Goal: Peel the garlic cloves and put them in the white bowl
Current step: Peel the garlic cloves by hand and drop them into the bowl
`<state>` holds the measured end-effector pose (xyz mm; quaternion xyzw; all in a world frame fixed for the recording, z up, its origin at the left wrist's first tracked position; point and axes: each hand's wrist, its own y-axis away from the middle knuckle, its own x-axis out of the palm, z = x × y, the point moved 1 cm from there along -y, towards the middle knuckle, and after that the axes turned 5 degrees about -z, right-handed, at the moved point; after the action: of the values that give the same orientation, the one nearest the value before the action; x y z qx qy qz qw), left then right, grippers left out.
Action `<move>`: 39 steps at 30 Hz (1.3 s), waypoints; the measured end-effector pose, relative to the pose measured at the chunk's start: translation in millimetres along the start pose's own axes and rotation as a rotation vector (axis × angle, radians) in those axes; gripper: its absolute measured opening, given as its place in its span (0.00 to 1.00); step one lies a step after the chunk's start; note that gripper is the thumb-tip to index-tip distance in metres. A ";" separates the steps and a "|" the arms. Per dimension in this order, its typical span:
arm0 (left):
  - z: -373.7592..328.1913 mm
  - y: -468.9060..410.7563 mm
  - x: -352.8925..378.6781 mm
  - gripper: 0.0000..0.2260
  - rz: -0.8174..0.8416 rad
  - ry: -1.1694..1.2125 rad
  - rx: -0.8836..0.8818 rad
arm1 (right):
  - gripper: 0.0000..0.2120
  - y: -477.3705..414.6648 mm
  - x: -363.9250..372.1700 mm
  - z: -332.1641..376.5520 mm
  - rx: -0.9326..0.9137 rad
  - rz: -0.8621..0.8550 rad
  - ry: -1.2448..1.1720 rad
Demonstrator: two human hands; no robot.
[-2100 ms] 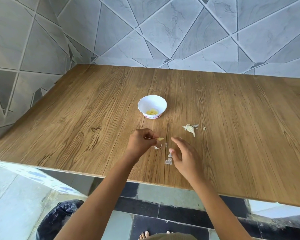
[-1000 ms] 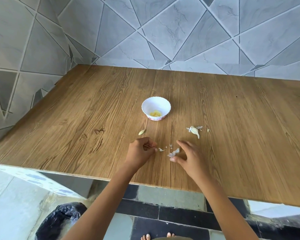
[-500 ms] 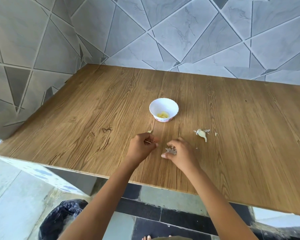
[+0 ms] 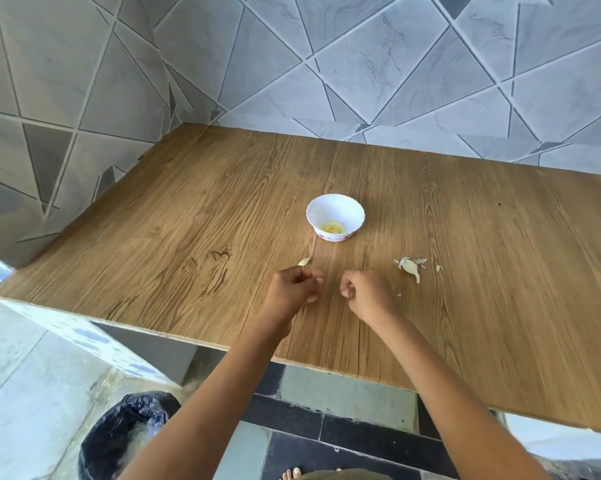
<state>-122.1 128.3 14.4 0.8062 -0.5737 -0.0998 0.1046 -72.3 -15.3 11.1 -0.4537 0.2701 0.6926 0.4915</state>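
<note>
Grip: left hand (image 4: pixel 294 289), right hand (image 4: pixel 368 292) both curled, contents cannot be told. Loose clove (image 4: pixel 305 261) just beyond left hand best pinched lightly, lowered into bowl (image 4: pixel 327 207), not tossed.

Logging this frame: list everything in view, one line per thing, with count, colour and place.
white bowl: one, white, patterned base, mid-table beyond the hands.
peeled garlic: a few pieces, pale yellow, in the bowl's bottom.
loose clove: one, pale, on the table just beyond the left hand.
unpeeled clove: one, off-white with papery skin, on the table to the right of the right hand.
skin scraps: a few, whitish, right of that clove.
table: one, brown wood grain.
tiled wall: grey, behind and left.
bin bag: one, black, on the floor lower left.
left hand: fingers curled, contents hidden.
right hand: fingers curled, contents hidden.
</note>
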 end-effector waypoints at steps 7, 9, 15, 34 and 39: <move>-12.6 5.5 35.4 0.13 0.079 0.661 -0.534 | 0.05 5.7 -28.3 16.5 -0.064 -0.096 -0.580; -13.9 6.0 40.4 0.15 0.094 0.719 -0.582 | 0.07 9.6 -20.5 21.8 -0.171 -0.136 -0.513; -11.3 5.5 39.8 0.17 0.127 0.932 -0.654 | 0.07 16.9 -10.4 17.0 -0.368 -0.289 -0.157; -22.3 13.7 39.3 0.16 0.078 0.776 -0.576 | 0.08 19.0 -12.7 22.7 -0.299 -0.375 -0.225; -20.8 12.8 39.8 0.15 0.090 0.770 -0.568 | 0.09 18.4 -8.0 20.6 -0.303 -0.352 -0.225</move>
<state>-115.1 87.7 36.3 0.6983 -0.4778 0.0578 0.5299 -95.9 -8.8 26.0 -0.4823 0.0239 0.6750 0.5578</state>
